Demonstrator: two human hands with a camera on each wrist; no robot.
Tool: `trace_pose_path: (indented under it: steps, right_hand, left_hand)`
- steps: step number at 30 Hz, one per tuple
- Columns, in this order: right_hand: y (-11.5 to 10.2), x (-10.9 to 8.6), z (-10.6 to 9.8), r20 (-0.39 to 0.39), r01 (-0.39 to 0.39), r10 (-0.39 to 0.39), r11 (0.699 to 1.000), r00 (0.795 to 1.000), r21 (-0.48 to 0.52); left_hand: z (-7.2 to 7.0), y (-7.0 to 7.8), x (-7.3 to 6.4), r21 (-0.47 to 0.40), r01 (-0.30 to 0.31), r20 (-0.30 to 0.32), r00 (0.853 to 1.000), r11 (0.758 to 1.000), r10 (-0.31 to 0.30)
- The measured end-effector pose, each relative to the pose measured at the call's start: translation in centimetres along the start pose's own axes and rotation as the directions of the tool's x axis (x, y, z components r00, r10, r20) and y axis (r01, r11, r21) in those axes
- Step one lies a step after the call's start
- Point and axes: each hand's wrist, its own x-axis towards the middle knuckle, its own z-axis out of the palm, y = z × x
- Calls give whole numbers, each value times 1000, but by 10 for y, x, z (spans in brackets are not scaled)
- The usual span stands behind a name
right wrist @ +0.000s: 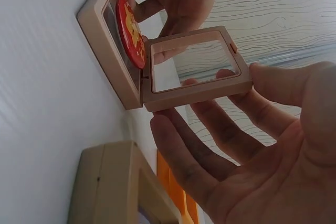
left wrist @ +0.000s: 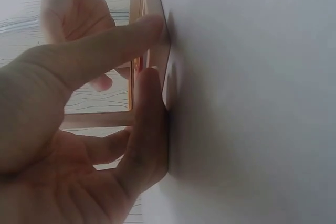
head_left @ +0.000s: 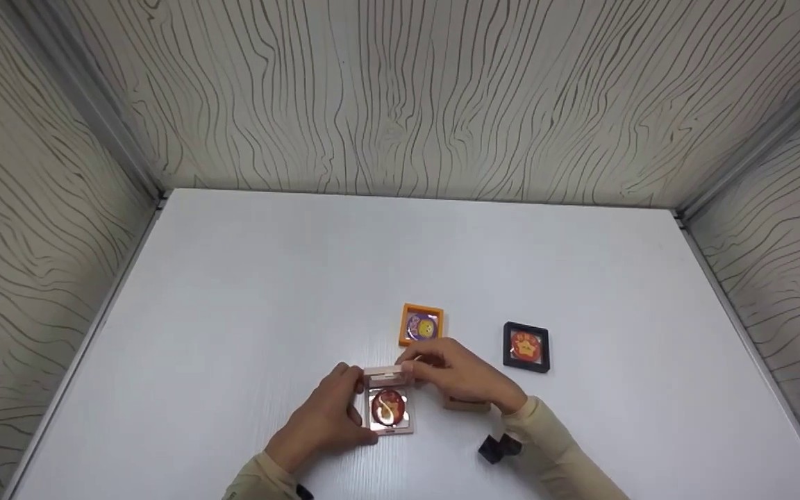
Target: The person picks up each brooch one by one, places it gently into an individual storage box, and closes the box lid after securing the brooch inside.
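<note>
A small pale pink hinged display case lies on the table with its clear-windowed lid raised. In its base rests a round red badge with a yellow figure. My left hand grips the base from the left, thumb at the near corner and fingers along the side. At the far side, my right hand pinches the raised lid between thumb and fingers. Partly hidden under the right hand is a tan case.
Beyond the right hand lies an orange-framed case with a purple badge. Farther right is a black-framed case with a red star badge. A small black blocky object shows by the right sleeve. Wood-grain patterned panels stand around the white table.
</note>
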Motion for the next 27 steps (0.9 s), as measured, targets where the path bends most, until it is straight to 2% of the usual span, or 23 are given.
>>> trace_pose_path:
  steps: [4,9,19,27]
  right_hand:
    - [-3,-2,2,10,-24,24,1000,1000,4]
    - [-7,-6,4,12,-18,18,1000,1000,4]
    - [-10,-14,8,12,67,-67,997,998,-28]
    - [-18,-19,16,21,137,-136,981,991,-138]
  left_hand:
    - [-1,-1,-1,-18,1,-6,1000,1000,-1]
    - [-1,-1,-1,-21,-6,-8,1000,1000,6]
    - [1,-3,-3,-39,-40,-3,999,998,39]
    - [-2,-3,-4,-1,-30,26,999,1000,30]
